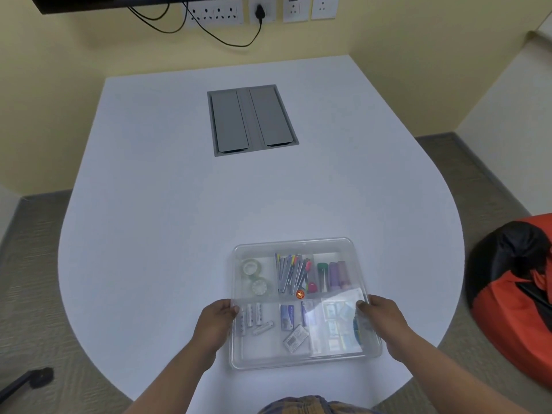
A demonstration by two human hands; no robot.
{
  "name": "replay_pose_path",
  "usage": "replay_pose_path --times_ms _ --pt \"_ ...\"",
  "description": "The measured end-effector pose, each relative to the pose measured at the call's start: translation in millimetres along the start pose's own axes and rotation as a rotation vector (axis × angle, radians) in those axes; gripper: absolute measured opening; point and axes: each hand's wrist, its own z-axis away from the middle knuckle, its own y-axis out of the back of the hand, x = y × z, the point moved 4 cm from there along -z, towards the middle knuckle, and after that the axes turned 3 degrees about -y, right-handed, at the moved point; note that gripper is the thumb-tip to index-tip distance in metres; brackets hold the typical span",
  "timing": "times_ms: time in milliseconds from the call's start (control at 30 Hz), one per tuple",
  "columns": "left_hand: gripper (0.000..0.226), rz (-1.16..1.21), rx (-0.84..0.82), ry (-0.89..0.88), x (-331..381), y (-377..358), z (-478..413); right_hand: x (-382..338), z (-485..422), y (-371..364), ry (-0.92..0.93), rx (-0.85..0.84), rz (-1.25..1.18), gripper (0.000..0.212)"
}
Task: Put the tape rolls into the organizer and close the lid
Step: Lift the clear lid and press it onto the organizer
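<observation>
Clear organizer [304, 364], white table [179, 204], orange-black bag [513, 294], poss. checked shirt [301, 405]

Organizer [304, 303] sits on table [179, 204], between left hand [216, 319] and right hand [380, 316]. Two tape rolls [256, 277] lie inside, just beyond left hand. Batteries [254, 319] lie just right of left hand.

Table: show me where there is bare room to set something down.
The white table is bare between the grey hatch and the organizer, and along both sides. Crowded only at the near edge: organizer, left hand, right hand.
</observation>
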Motion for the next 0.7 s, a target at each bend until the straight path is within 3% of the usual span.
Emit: replay_pose_path --times_ms 500,600,700 --pt "0.013 0.051 -0.027 0.016 6 5 -2 3 -11 10 -0.078 -0.194 -0.088 0.013" --pt "0.038 -0.101 -0.058 -0.003 14 12 -9 -12 -18 12 -0.013 -0.145 0.176 0.025" --pt "0.076 -0.481 -0.040 -0.117 35 15 -19 -36 -22 12 0.140 -0.033 0.439 0.073"
